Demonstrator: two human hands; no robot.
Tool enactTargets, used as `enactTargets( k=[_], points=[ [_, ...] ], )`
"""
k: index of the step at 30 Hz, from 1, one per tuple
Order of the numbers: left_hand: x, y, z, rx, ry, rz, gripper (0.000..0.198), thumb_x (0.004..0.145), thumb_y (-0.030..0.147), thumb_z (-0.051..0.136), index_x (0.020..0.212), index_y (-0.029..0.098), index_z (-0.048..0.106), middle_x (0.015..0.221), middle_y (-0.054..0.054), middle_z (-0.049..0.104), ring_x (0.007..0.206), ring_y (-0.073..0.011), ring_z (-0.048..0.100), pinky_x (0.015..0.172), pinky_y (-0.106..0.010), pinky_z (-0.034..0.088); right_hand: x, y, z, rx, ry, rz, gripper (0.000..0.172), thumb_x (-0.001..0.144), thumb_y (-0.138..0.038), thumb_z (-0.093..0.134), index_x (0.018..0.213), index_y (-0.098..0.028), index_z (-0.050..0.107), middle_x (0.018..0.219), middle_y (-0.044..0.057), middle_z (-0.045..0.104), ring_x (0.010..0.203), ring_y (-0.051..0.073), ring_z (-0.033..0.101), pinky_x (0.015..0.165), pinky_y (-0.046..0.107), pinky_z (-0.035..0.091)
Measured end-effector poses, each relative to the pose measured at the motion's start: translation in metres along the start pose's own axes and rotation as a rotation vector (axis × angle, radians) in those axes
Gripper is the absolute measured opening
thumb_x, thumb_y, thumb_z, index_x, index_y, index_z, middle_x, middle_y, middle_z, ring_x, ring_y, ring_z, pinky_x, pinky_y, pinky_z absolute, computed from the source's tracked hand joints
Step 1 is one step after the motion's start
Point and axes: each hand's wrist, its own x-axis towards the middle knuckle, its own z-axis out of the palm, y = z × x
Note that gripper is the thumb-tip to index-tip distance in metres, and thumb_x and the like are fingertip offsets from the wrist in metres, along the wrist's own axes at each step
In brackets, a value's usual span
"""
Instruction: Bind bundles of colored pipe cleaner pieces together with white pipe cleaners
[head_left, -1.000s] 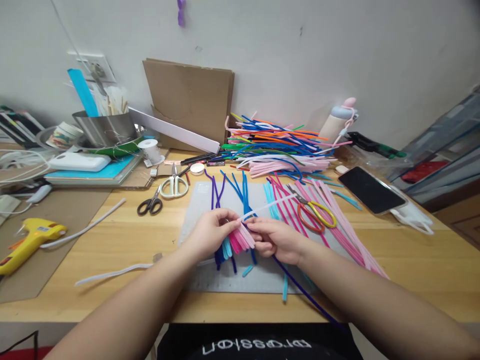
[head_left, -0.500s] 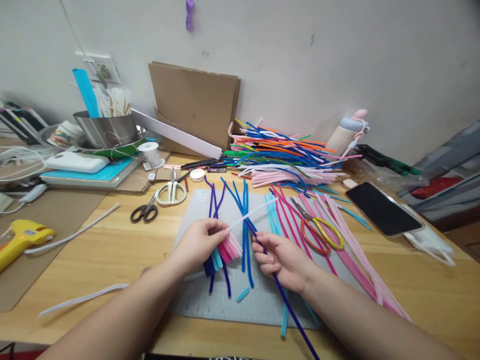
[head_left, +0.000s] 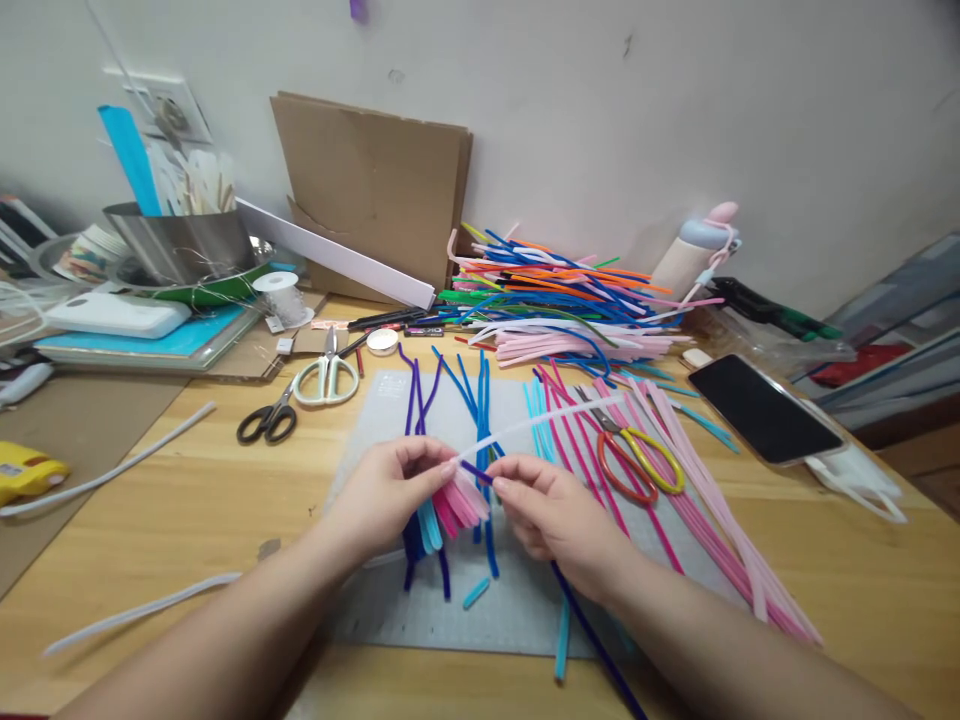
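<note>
Around the grey mat (head_left: 517, 625) you have a pale wooden table (head_left: 187, 520), with brown cardboard (head_left: 375, 190) leaning on the wall behind. Your left hand (head_left: 382, 490) is over the mat's left part, thumb and fingers pinched closed on a bundle (head_left: 457, 505) of short pink and blue pieces, which fan out below the fingertips. From that same pinch a white strip (head_left: 540, 418) slants up toward the red-and-yellow-handled scissors (head_left: 611, 427). Your right hand (head_left: 562, 520), near the left, has thumb and forefinger closed on a purple pipe cleaner (head_left: 600, 640), its tail running past the mat's near edge. Its tip points at your left fingertips; whether it touches the bundle is hard to tell.
</note>
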Motion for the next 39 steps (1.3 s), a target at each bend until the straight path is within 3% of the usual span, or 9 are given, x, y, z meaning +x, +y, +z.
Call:
enactTargets(
  k=[6,11,20,25,29,31,35,39],
  points=[
    [-0.009,0.002,0.006,0.118,-0.040,0.023,0.021,0.071,0.035,0.068,0.084,0.018,0.070,0.081,-0.007,0.072,0.073,-0.0196,0.064,0.071,-0.033,0.050,0.000,0.007,0.005,-0.124,0.024,-0.103,0.022,0.076,-0.038,0.061,0.076,-0.020,0.047,0.044,-0.011,0.041,0.032,0.003,0.030,0.032,0.017,0.021],
    [-0.013,0.007,0.008,0.169,-0.044,-0.022,0.021,0.073,0.032,0.066,0.085,0.016,0.069,0.083,-0.006,0.071,0.075,-0.0184,0.063,0.072,-0.032,0.049,-0.002,0.008,0.007,-0.193,0.002,-0.122,0.018,0.080,-0.035,0.058,0.083,-0.019,0.050,0.045,-0.011,0.039,0.034,0.003,0.031,0.034,0.016,0.021],
    [-0.011,0.003,0.009,0.119,-0.081,-0.017,0.020,0.071,0.032,0.069,0.082,0.015,0.069,0.081,-0.005,0.071,0.074,-0.0173,0.062,0.071,-0.030,0.048,-0.004,0.015,0.007,-0.256,-0.012,-0.122,0.021,0.083,-0.040,0.055,0.084,-0.019,0.049,0.043,-0.010,0.046,0.030,0.005,0.037,0.031,0.015,0.025],
    [-0.010,0.000,0.011,0.025,-0.104,-0.075,0.028,0.069,0.031,0.070,0.091,0.014,0.068,0.086,-0.007,0.071,0.076,-0.0183,0.063,0.072,-0.032,0.049,-0.004,0.015,0.006,-0.257,0.000,-0.130,0.022,0.082,-0.040,0.055,0.084,-0.019,0.049,0.043,-0.010,0.047,0.029,0.005,0.038,0.031,0.014,0.026],
    [-0.009,0.000,0.009,0.181,-0.078,0.111,0.015,0.072,0.030,0.069,0.074,0.015,0.070,0.082,-0.006,0.066,0.080,-0.0189,0.061,0.076,-0.033,0.047,-0.003,0.014,0.007,-0.251,0.008,-0.123,0.020,0.082,-0.039,0.055,0.082,-0.020,0.049,0.044,-0.010,0.047,0.030,0.005,0.038,0.032,0.015,0.027],
    [-0.009,0.001,0.008,0.198,-0.071,0.123,0.015,0.073,0.030,0.067,0.072,0.015,0.070,0.080,-0.006,0.066,0.078,-0.0183,0.060,0.075,-0.032,0.046,-0.004,0.013,0.008,-0.255,0.020,-0.108,0.019,0.081,-0.037,0.055,0.078,-0.020,0.048,0.045,-0.009,0.048,0.031,0.005,0.038,0.032,0.016,0.027],
    [-0.011,0.003,0.009,0.152,-0.086,-0.001,0.017,0.073,0.031,0.066,0.079,0.015,0.069,0.076,-0.005,0.069,0.072,-0.0175,0.060,0.070,-0.031,0.046,-0.006,0.012,0.010,-0.266,0.066,-0.146,0.017,0.078,-0.031,0.056,0.070,-0.019,0.047,0.050,-0.008,0.047,0.038,0.005,0.040,0.038,0.018,0.030],
    [-0.012,0.003,0.011,0.108,-0.101,-0.030,0.018,0.073,0.031,0.067,0.079,0.014,0.068,0.075,-0.005,0.069,0.069,-0.0157,0.060,0.066,-0.029,0.046,-0.005,0.011,0.010,-0.284,0.090,-0.271,0.016,0.076,-0.027,0.059,0.067,-0.018,0.049,0.060,-0.005,0.048,0.055,0.008,0.045,0.053,0.021,0.037]
  ],
)
